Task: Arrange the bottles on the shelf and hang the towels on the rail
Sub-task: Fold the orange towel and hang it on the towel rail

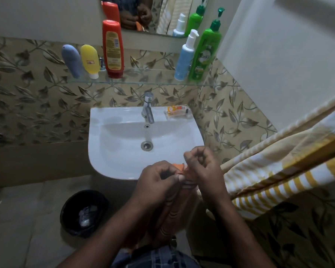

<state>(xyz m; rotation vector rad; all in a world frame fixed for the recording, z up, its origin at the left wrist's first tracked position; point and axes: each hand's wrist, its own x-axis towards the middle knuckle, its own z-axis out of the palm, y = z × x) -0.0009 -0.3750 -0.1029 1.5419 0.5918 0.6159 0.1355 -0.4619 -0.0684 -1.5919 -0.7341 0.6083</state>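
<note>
I see my left hand and right hand close together at the sink's near rim. Both have fingers curled, pinching the top edge of an orange striped towel that hangs down below them. On the glass shelf above the sink stand a grey-blue tube, a yellow tube and a red bottle over its left side. A white pump bottle and a green pump bottle stand over its right side. A yellow-striped towel hangs right of the sink.
</note>
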